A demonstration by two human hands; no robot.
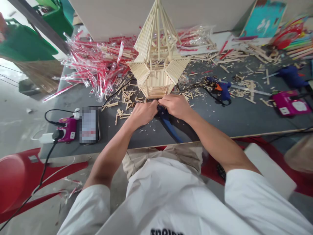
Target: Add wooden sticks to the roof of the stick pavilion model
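A tower-like model of thin pale wooden sticks stands upright on the dark table, with a pointed roof and a flared lower roof. Just in front of its base, my left hand and my right hand almost meet, fingers pinched together. Whatever lies between the fingertips is too small and hidden to name. Beneath them rests a blue-handled cutting tool, its head partly covered by my hands. Short stick pieces are strewn to the left of the model.
Red-and-clear plastic wrappers pile up at the back left. A blue glue gun lies to the right, with another glue gun beyond. Purple power boxes with cables and a phone are near the table's front edge.
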